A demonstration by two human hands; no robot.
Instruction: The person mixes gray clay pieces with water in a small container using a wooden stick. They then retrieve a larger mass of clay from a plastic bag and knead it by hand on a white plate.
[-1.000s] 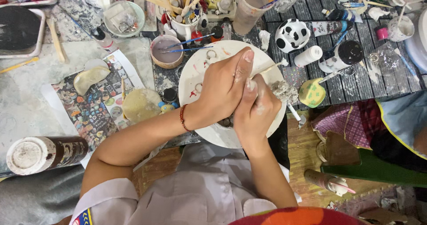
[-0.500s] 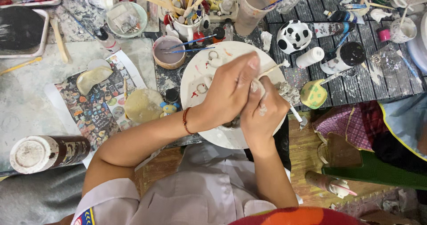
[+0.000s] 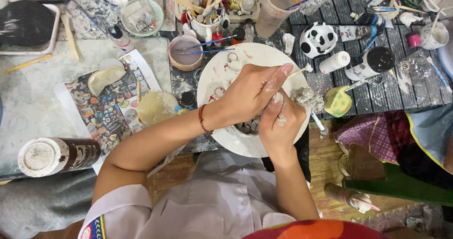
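Over the white plate (image 3: 245, 144), both hands pinch one small clay piece: left hand (image 3: 247, 97) overlapping right hand (image 3: 278, 121). Shaping looks mid-way; small finished bits sit on plate.

My worktable (image 3: 28, 121) fills the upper half of what I see, its left part a pale grey mottled slab smeared with dried paint, and from twelve round to three o'clock it turns into dark grey wooden slats (image 3: 401, 90) streaked with white. Below its edge, at five o'clock, lies a worn wooden plank floor (image 3: 330, 168) in warm brown. At four o'clock stands a green plastic chair (image 3: 401, 187). The light is even and soft, with hardly any shadow
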